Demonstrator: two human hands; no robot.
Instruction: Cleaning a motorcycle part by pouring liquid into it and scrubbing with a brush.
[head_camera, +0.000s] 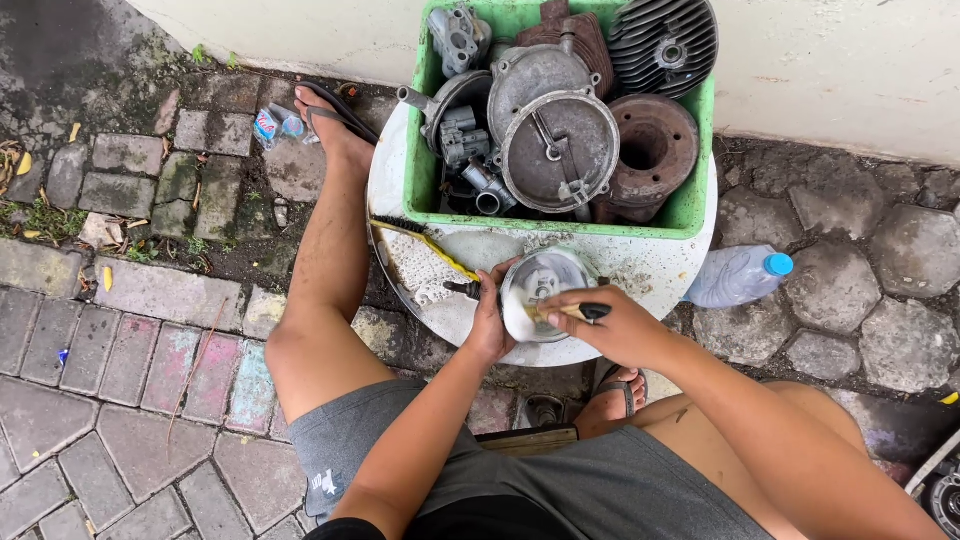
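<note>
Over white basin (640, 275) | left hand (487, 325) grip holds round cover (540, 285), underside hidden | right hand (610, 325) grip closed on brush (570, 312), bristles unclear

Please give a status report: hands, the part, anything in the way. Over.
Left hand holds round metal cover over white basin. Right hand holds brush on cover. Green crate of engine parts behind; nothing blocking.

Crate (425, 190) of engine parts (560, 150) on basin (660, 275), round cover (540, 290) before crate, bottle (735, 277) right of basin
</note>
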